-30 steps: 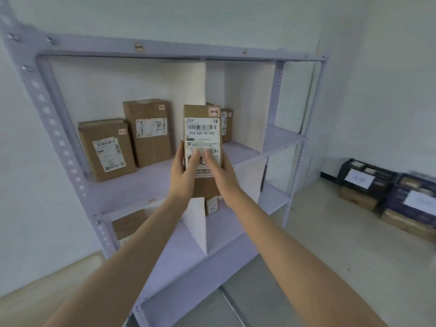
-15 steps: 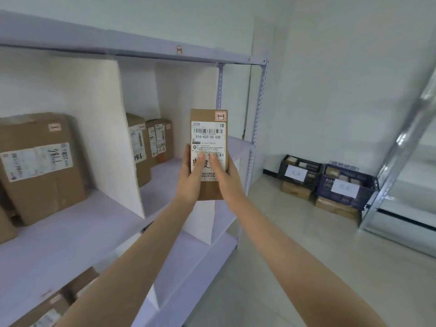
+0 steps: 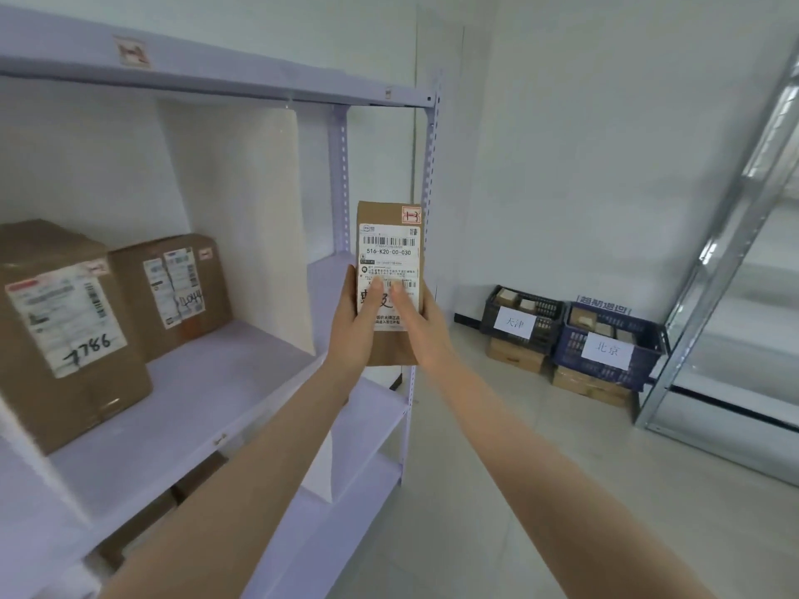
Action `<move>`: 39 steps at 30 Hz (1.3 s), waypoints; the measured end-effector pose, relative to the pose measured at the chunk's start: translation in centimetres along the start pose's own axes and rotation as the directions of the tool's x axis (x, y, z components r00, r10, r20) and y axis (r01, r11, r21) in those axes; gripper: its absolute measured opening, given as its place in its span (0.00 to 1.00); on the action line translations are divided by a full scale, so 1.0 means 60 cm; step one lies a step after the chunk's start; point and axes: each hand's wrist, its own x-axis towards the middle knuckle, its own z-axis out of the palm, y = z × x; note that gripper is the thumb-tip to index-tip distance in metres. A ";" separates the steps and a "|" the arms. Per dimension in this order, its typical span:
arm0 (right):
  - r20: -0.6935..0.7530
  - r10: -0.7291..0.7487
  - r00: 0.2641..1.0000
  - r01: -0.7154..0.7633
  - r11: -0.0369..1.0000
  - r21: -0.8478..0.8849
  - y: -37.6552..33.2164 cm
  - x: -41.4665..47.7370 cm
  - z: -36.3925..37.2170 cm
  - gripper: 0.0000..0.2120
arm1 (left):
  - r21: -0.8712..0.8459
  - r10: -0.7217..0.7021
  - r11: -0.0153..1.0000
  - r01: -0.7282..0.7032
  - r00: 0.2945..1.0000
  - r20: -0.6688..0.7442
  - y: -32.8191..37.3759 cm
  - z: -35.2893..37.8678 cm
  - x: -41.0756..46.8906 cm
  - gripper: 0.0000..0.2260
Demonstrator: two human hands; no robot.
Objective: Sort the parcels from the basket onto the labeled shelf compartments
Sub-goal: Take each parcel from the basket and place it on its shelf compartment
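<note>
I hold a slim brown parcel [image 3: 389, 235] upright in front of me, its white shipping label and a small red tag facing me. My left hand [image 3: 354, 326] grips its lower left side and my right hand [image 3: 421, 326] its lower right, both thumbs on the label. It hovers just before the right post of the lilac shelf [image 3: 259, 382]. Two larger brown parcels [image 3: 65, 330] [image 3: 177, 291] stand in the middle compartment; the compartment right of the white divider [image 3: 250, 218] looks bare.
Small red tags [image 3: 132, 51] mark the shelf's top rail. On the floor by the far wall, a black crate [image 3: 523, 317] and a blue crate [image 3: 605, 343] of parcels sit on cardboard boxes. A grey metal rack [image 3: 726, 270] stands at right.
My view has swung right along the shelf; the parcel stays in both hands, now near the shelf's right end. The floor crates and the metal rack have come closer into view.
</note>
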 end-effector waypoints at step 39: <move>0.836 0.058 0.546 -0.061 0.998 -0.029 0.185 0.505 -0.014 0.28 | 0.376 0.136 0.924 0.064 0.865 -0.482 -0.203 -0.003 0.314 0.27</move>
